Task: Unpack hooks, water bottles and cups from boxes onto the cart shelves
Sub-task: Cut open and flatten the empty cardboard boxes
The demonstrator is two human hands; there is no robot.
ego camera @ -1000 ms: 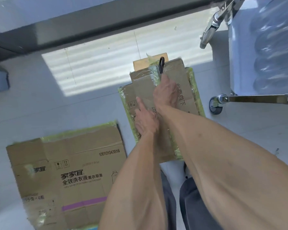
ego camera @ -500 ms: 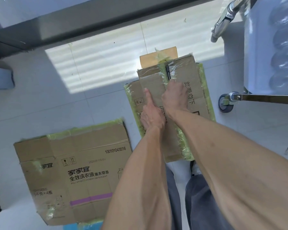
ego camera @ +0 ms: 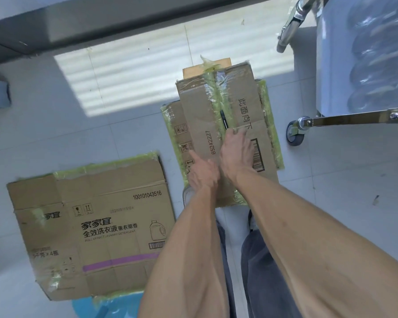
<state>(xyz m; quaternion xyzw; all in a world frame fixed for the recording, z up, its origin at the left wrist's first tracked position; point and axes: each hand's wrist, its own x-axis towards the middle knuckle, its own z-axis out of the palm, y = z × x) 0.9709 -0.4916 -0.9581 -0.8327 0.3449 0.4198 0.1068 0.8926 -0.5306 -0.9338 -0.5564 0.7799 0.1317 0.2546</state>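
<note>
Here the right hand [ego camera: 234,154] grips a black pen [ego camera: 224,119], best drawn steadily down the taped seam of the floor-standing cardboard box [ego camera: 200,125], while the left hand [ego camera: 201,172] presses it, forefinger extended.

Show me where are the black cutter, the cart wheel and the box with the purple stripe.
black cutter [ego camera: 223,119]: head view, middle of its black shaft.
cart wheel [ego camera: 295,132]: head view, on the grey tyre.
box with the purple stripe [ego camera: 115,216]: head view, on its printed top face.

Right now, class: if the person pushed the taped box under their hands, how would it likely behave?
The taped box lies flat on smooth floor tiles, so it would probably slide, not tip. Glossy tape may feel slippery. Weight cannot be judged.
</note>
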